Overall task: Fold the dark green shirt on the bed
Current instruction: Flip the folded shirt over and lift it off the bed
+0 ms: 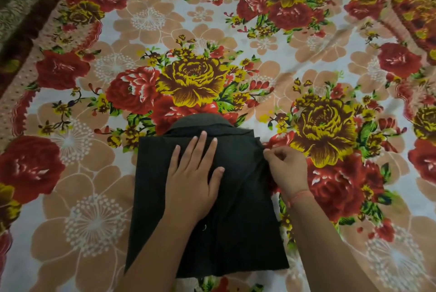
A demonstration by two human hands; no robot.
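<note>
The dark green shirt (pixel 238 228) lies on the bed as a narrow folded block, collar pointing away from me and sides turned in. My left hand (pixel 194 173) rests flat on its upper middle, fingers spread and pressing the cloth down. At the shirt's upper right edge, just below the collar, my right hand (pixel 286 169) pinches the fabric between thumb and fingertips. A thin reddish thread circles my right wrist. My forearms cover part of the shirt's lower half.
A floral bedsheet (pixel 212 43) with red and yellow roses on white and peach covers the bed all around the shirt. At the far left lies a brown patterned blanket (pixel 16 13). The bed's far edge runs along the top of the view.
</note>
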